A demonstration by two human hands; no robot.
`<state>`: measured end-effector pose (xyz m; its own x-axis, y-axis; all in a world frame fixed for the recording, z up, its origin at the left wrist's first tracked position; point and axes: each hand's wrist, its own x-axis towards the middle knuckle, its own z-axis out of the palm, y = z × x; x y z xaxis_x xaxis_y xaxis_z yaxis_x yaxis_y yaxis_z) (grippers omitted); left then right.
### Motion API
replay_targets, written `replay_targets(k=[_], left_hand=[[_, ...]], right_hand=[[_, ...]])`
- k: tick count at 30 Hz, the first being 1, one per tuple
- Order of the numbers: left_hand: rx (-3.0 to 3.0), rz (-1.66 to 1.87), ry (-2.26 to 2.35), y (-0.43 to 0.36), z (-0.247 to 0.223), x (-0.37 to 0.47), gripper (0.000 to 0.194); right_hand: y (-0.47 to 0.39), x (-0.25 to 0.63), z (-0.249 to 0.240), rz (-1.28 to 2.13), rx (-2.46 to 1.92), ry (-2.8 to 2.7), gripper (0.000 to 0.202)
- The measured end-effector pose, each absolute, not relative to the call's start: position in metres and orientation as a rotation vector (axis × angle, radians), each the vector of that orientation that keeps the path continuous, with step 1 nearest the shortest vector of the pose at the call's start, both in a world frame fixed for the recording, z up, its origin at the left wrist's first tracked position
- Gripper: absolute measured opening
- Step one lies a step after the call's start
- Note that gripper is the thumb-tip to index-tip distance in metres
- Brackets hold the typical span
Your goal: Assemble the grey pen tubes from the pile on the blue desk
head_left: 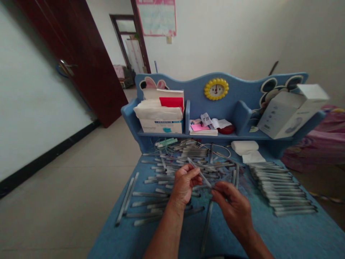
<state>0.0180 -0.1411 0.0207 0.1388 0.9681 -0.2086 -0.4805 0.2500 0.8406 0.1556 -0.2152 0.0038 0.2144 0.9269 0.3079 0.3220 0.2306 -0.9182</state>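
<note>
A translucent pen (204, 177) slants between my two hands above the blue desk. My left hand (185, 182) is closed round its upper part, thumb on top. The fingertips of my right hand (234, 205) pinch its lower, dark end; whether a separate small part is between them I cannot make out. Beneath my right hand, one more pen (207, 226) lies pointing toward me. Many loose pens (151, 195) are scattered on the desk around and beyond my left hand. Right of my hands lies a neat row of pens (285, 190), side by side with dark ends to the right.
A blue shelf (226, 136) rises at the desk's back, holding a mask box (161, 124), papers (203, 129) and a white carton (281, 111). Below it lie a white paper roll (244, 146) and a white cable (225, 149). Left is floor and a dark red door (78, 54).
</note>
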Motion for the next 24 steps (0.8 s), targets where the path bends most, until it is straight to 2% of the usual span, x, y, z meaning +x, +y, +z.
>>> replay_targets(k=[4,9,11,19,24], left_hand=[[0.739,1.176,0.883,-0.143,0.022,0.018,0.019],[0.747,1.189,0.949,-0.144,0.018,0.021,0.018],[0.736,1.185,0.969,-0.144,0.016,0.022,0.018],[0.759,1.183,0.876,-0.147,0.017,0.020,0.016],[0.742,1.203,0.908,-0.148,0.016,0.022,0.016]], right_hand=[[-0.216,0.154,0.000,0.885,-1.294,-1.205,0.021],[-0.216,0.156,-0.009,0.732,-1.357,-1.315,0.018],[-0.216,0.155,-0.010,0.772,-1.357,-1.300,0.020],[-0.216,0.148,0.001,1.391,-1.112,-0.742,0.033],[-0.216,0.145,0.001,1.503,-1.052,-0.591,0.037]])
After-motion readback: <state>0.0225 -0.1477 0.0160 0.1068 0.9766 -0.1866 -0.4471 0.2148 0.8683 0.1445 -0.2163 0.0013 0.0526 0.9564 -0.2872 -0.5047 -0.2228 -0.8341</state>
